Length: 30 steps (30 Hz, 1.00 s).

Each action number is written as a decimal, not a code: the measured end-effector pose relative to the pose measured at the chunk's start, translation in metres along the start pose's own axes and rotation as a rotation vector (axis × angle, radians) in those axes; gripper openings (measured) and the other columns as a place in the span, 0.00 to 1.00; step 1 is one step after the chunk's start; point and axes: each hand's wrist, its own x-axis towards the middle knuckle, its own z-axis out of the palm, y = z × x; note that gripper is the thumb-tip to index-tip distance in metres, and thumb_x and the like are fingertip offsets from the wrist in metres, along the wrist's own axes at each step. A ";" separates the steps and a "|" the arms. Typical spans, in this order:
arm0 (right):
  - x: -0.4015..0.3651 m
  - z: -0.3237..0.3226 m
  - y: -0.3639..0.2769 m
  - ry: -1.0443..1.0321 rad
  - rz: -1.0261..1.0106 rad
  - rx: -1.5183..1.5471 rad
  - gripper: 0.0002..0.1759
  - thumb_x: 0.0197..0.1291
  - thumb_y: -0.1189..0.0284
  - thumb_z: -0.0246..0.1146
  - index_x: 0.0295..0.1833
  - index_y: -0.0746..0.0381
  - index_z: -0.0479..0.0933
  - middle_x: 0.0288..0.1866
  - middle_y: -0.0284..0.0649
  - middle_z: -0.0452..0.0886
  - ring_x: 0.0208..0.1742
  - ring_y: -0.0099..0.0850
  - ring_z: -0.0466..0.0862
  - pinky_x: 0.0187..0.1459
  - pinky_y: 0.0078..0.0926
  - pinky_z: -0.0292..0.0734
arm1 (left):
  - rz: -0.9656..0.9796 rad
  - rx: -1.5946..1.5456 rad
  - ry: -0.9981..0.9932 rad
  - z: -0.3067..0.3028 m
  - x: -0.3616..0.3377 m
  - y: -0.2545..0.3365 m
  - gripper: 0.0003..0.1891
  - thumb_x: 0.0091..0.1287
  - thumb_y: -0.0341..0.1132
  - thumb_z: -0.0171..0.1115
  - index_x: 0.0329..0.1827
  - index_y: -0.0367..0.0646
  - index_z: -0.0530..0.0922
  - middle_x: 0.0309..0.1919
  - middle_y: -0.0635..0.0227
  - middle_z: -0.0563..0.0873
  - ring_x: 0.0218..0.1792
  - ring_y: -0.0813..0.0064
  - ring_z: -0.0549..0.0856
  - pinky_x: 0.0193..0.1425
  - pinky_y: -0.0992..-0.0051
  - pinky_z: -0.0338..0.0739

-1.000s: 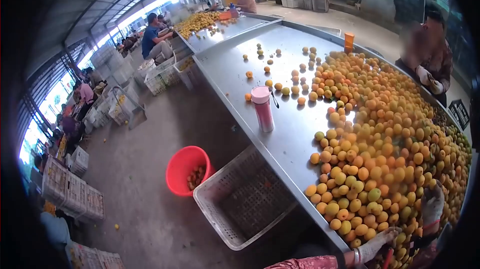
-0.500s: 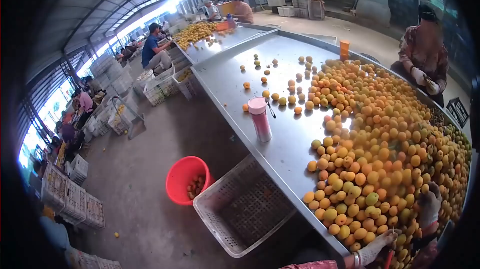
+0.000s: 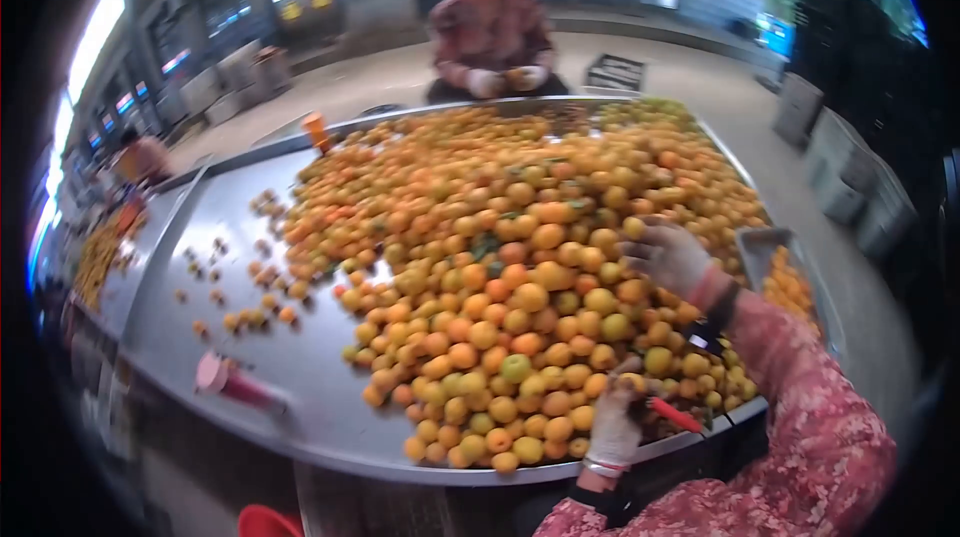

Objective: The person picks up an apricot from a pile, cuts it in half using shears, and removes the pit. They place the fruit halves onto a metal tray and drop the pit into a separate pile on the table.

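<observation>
Heaped over the metal table are apricots [image 3: 515,297], mostly orange and yellow with a few greener. My left hand [image 3: 613,427], in a pale glove, is at the near edge of the heap, its fingers curled around an apricot [image 3: 631,365] that they partly hide. Beside it a red stick-like handle [image 3: 677,415] points out; its far end is hidden. My right hand [image 3: 675,255], also gloved, reaches over the heap's right side. At its fingertips is a yellow apricot [image 3: 633,228], which the fingers appear to grip.
A tray of apricots [image 3: 788,282] adjoins the table's right side. On the left of the metal table [image 3: 180,287] lie scattered apricots and a pink-lidded bottle [image 3: 235,380]. An orange cup [image 3: 316,131] is at the far edge. Across sits a gloved person [image 3: 492,32]. Crates [image 3: 845,162] stand right.
My view has swung to the right, so the heap and both hands now appear nearer the middle. My right hand has reached out over the heap; the left is still at its near edge.
</observation>
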 end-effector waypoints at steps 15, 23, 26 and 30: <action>0.016 0.016 -0.037 0.146 -0.049 -0.042 0.17 0.68 0.56 0.58 0.55 0.53 0.76 0.46 0.36 0.84 0.42 0.34 0.84 0.44 0.36 0.80 | 0.015 0.014 0.016 0.004 -0.001 0.003 0.26 0.70 0.47 0.59 0.63 0.40 0.67 0.40 0.63 0.81 0.43 0.68 0.81 0.51 0.64 0.80; 0.021 0.017 -0.034 0.101 -0.048 -0.044 0.16 0.69 0.56 0.57 0.53 0.55 0.76 0.48 0.37 0.84 0.42 0.34 0.84 0.44 0.36 0.80 | 0.031 0.002 -0.009 0.002 -0.002 0.002 0.26 0.71 0.47 0.57 0.64 0.39 0.66 0.43 0.62 0.80 0.47 0.65 0.81 0.55 0.63 0.80; 0.012 0.018 -0.033 0.162 -0.022 -0.049 0.16 0.68 0.57 0.59 0.53 0.55 0.76 0.46 0.37 0.84 0.42 0.34 0.84 0.45 0.37 0.80 | 0.018 0.057 0.058 0.012 -0.007 0.006 0.25 0.72 0.47 0.55 0.64 0.39 0.66 0.43 0.62 0.80 0.47 0.66 0.81 0.54 0.65 0.80; -0.006 0.008 -0.033 0.210 -0.010 -0.084 0.12 0.67 0.63 0.60 0.51 0.57 0.75 0.41 0.40 0.84 0.36 0.35 0.85 0.36 0.35 0.82 | 0.021 0.106 0.012 0.007 -0.003 0.007 0.26 0.71 0.44 0.57 0.67 0.39 0.67 0.43 0.62 0.79 0.48 0.65 0.78 0.60 0.55 0.77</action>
